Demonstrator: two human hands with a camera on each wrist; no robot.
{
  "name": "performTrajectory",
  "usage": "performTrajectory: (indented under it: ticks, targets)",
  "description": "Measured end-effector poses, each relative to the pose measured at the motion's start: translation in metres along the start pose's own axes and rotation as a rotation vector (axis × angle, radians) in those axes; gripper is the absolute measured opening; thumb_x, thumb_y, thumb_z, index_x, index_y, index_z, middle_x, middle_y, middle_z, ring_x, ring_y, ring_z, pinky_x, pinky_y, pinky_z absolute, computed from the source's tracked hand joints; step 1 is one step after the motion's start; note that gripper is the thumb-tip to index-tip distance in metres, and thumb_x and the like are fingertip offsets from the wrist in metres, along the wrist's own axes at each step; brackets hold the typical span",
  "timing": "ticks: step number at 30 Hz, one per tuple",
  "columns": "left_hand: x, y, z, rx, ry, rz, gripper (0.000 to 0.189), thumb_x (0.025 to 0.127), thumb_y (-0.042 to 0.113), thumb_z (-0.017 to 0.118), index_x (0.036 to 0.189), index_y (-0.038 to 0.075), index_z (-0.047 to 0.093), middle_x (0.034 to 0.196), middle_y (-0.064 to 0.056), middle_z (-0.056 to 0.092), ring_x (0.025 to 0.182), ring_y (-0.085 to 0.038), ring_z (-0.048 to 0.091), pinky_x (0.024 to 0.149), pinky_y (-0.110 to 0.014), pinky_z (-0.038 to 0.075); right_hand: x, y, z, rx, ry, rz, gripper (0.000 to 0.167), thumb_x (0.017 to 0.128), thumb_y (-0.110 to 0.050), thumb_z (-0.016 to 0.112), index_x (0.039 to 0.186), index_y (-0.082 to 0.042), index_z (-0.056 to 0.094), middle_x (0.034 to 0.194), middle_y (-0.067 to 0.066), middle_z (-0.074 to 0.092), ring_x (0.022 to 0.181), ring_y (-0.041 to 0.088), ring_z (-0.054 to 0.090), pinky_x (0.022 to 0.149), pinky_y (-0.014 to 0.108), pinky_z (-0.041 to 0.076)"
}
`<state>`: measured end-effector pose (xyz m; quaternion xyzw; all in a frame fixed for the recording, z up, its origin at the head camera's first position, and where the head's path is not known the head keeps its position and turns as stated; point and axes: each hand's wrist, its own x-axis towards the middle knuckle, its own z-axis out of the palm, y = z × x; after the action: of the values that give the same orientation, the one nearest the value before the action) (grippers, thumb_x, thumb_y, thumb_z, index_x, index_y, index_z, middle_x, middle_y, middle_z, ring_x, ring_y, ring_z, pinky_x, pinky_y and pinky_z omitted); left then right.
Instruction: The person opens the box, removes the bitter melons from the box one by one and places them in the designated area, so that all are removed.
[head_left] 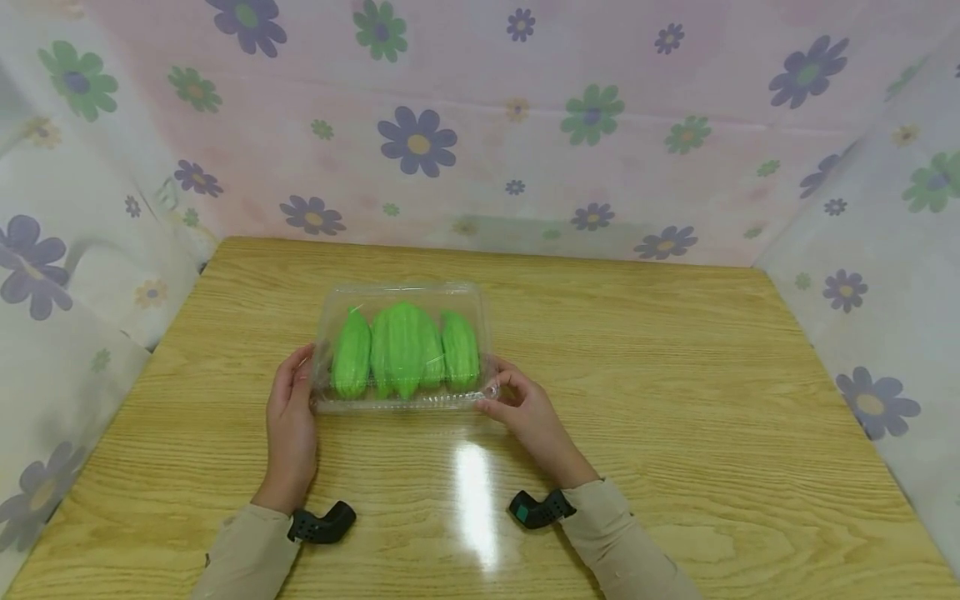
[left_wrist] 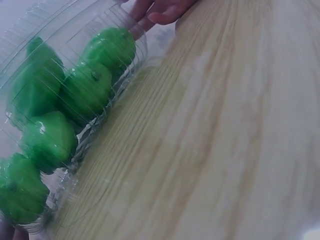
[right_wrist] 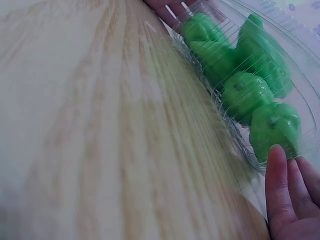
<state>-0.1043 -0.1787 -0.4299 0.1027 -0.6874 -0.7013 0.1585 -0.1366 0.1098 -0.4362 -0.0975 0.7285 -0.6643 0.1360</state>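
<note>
A clear plastic clamshell box [head_left: 401,406], its lid closed, is held between both hands, left of the table's middle. Several elongated, ridged green fruits or vegetables [head_left: 405,346] lie inside; I cannot tell their exact kind. The left hand [head_left: 291,421] grips the box's left side. At the near right corner, the right hand [head_left: 534,421] holds the box between thumb and fingers. The right wrist view shows the right fingers [right_wrist: 278,185] against the end of the box. Whether the bottom of the box touches the table cannot be told.
The wood-grain table [head_left: 675,400] stretches out on all sides of the box. A flower-printed cloth [head_left: 480,125] hangs behind it and along both sides. Black curved devices [head_left: 322,523] are strapped to both wrists, over beige sleeves.
</note>
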Motion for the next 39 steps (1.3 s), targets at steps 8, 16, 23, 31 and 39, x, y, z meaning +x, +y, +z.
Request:
performTrajectory:
  ticks: [8,16,23,31,39]
  targets:
    - [0.0,-0.001,-0.001,0.019,0.022,0.002,0.033,0.098,0.021,0.032,0.125,0.011,0.047,0.127,-0.003,0.045,0.119,-0.013,0.038,0.093,-0.018,0.032,-0.006,-0.016,0.004,0.004,-0.01,0.013,0.02,0.08,-0.017,0.067,0.089,-0.004,0.053,0.14,-0.001,0.032,0.127,0.02,0.029,0.097,0.039,0.034]
    - [-0.002,0.001,-0.002,0.024,0.018,0.007,0.033,0.098,0.023,0.033,0.125,0.01,0.047,0.127,-0.003,0.045,0.119,-0.014,0.038,0.092,-0.018,0.032,-0.01,-0.024,0.005,0.002,-0.071,-0.016,0.015,0.087,-0.015,0.058,0.092,-0.004,0.05,0.142,-0.002,0.028,0.129,0.022,0.024,0.099,0.042,0.031]
    - [-0.002,-0.001,-0.003,0.025,0.026,0.001,0.034,0.097,0.027,0.035,0.125,0.012,0.047,0.126,-0.002,0.046,0.117,-0.013,0.039,0.091,-0.017,0.032,-0.007,-0.019,0.002,0.075,-0.117,-0.068,0.027,0.096,-0.019,0.041,0.096,0.008,0.049,0.142,0.002,0.026,0.122,0.029,0.035,0.089,0.047,0.039]
    - [0.0,0.0,-0.003,0.006,0.017,-0.002,0.033,0.098,0.024,0.033,0.125,0.013,0.046,0.127,-0.002,0.045,0.118,-0.013,0.039,0.092,-0.018,0.033,0.0,0.001,0.0,0.126,-0.079,-0.107,0.041,0.093,-0.036,0.044,0.092,0.004,0.051,0.14,-0.001,0.03,0.118,0.027,0.04,0.084,0.044,0.045]
    - [0.002,0.005,-0.006,0.044,-0.179,-0.083,0.042,0.096,0.038,0.032,0.137,0.027,0.032,0.135,0.002,0.033,0.121,-0.013,0.029,0.096,-0.03,0.028,0.0,0.001,-0.001,0.191,-0.025,-0.109,0.042,0.091,-0.031,0.049,0.092,0.011,0.05,0.139,0.004,0.033,0.119,0.027,0.039,0.082,0.045,0.045]
